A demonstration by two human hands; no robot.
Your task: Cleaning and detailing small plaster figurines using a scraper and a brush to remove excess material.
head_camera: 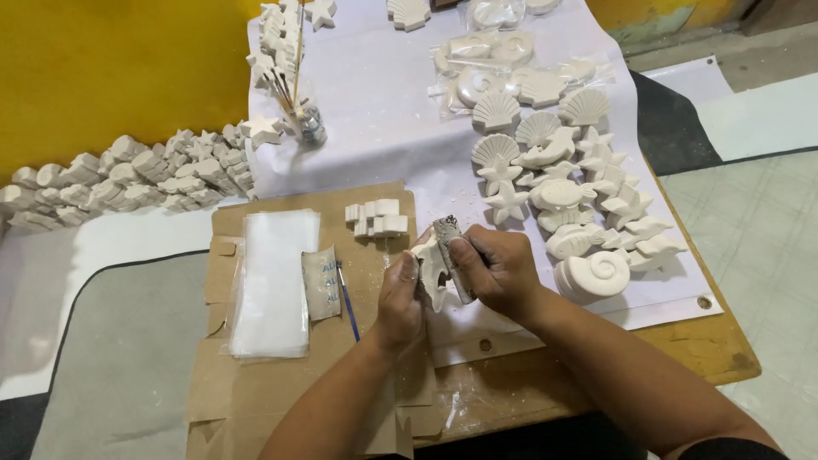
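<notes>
Left hand (399,294) fingers grip a white plaster figure (432,266), steadying it. Right hand (498,271) fingers clamp a sanding block (450,254) against it, over the cardboard (281,383)

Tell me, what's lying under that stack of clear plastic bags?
The stack of clear plastic bags lies on a flattened brown cardboard sheet, which shows around its edges. Whatever is directly beneath the stack is hidden.

Stack of clear plastic bags (271,281) on cardboard sheet (256,383), blue-handled paintbrush (347,300), jar of brushes (308,123), small white blocks (377,218), plaster shells and starfish (554,183), spiral shell cast (594,274)
</notes>
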